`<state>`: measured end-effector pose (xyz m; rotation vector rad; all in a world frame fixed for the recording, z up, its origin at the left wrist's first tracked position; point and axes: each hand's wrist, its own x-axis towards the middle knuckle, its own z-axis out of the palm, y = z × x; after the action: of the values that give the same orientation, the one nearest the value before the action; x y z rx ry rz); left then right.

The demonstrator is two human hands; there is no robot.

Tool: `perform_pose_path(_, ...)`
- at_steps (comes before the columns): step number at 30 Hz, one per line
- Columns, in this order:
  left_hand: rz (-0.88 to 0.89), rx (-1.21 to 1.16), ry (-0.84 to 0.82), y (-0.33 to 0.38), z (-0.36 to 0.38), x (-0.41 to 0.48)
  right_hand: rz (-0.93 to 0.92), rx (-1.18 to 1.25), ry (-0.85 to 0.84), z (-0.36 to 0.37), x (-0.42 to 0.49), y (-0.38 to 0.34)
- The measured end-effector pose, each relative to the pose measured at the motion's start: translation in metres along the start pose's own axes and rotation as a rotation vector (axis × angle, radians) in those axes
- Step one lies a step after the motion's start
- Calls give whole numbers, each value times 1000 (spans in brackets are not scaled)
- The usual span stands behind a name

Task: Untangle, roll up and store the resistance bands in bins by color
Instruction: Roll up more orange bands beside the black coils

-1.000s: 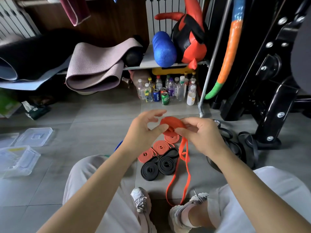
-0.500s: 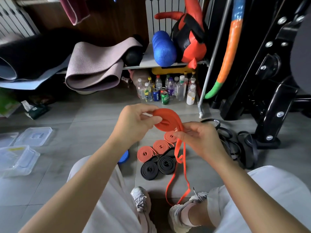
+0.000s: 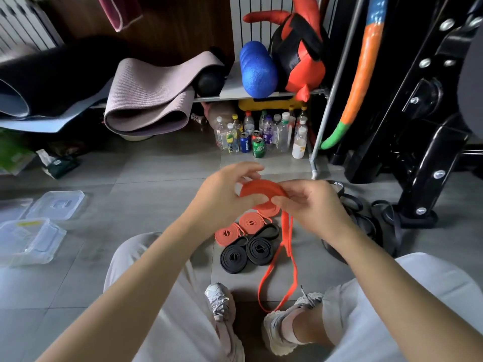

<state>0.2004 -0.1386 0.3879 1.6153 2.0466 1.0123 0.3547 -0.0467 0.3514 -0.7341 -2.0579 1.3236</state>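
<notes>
The left hand (image 3: 222,197) and right hand (image 3: 311,205) fingers (image 3: 283,202) are pinching a half-rolled orange rubber band (image 3: 261,188); finished coils (image 3: 251,222) are awaiting clear plastic bins (image 3: 28,240).

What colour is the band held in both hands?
Orange; the band shows best in the head view, the only view here.

Dim, soft indoor light; pale sheen on the grey floor (image 3: 156,178); deep shadow under the shelf (image 3: 232,87); wide-angle bending at edges; slight blur in bottom corners.
</notes>
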Motion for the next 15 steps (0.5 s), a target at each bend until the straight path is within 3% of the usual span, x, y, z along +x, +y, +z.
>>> perform_pose_path(3, 100, 354, -102, 10, -6, 7, -11, -29, -27, 3, 3, -6)
perform_pose_path(5, 73, 337, -62, 11, -11, 10, -7, 13, -10, 0, 4, -7)
perform_pose_path(9, -29, 28, 59, 10, -15, 11, 36, 58, 9, -7, 6, -7)
perform_pose_path(15, -193, -672, 194, 9, -6, 3, 53, 177, 55, -6, 9, -12)
